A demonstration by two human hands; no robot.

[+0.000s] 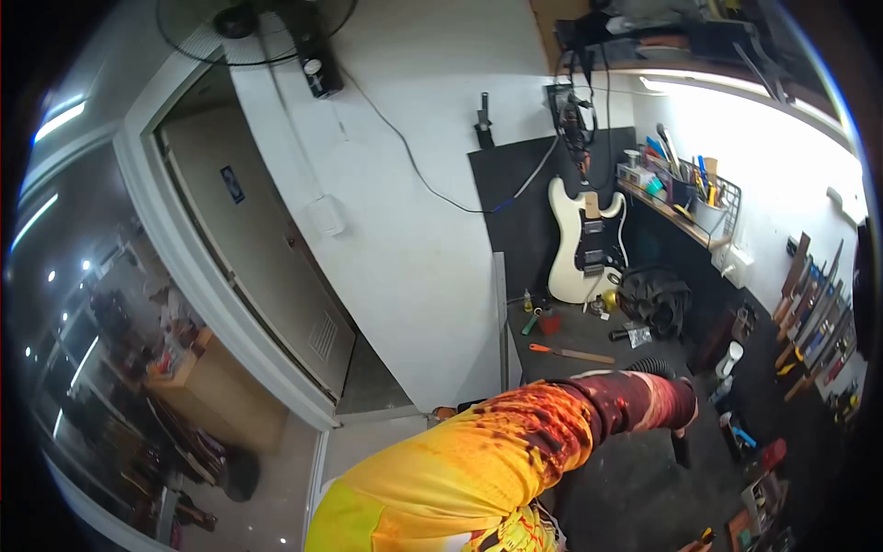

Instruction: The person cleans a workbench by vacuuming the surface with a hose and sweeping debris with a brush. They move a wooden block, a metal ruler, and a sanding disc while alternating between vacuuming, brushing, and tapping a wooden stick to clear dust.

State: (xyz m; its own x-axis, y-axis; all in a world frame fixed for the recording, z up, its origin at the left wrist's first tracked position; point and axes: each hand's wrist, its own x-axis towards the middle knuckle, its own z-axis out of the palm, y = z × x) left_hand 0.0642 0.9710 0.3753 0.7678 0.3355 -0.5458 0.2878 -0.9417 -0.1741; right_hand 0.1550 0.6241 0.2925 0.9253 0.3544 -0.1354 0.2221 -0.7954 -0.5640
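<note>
My left arm, in a yellow, orange and dark red sleeve [515,442], stretches across the dark bench top. Only a sliver of my left hand [682,431] shows past the cuff, its fingers hidden. Just below it is a dark, narrow block-like piece [681,451], and a black ribbed hose [651,366] curves behind the cuff. At the bottom edge, a few fingertips of my right hand [696,546] are pinched at a small black-and-yellow tool [707,534], mostly cut off by the frame.
A white electric guitar body [587,244] leans at the back. An orange-handled file [570,353] and a dark crumpled bag [655,299] lie on the bench. Several files and tools [814,313] hang on the right wall, below a shelf of tools [681,198]. A door [248,212] stands left.
</note>
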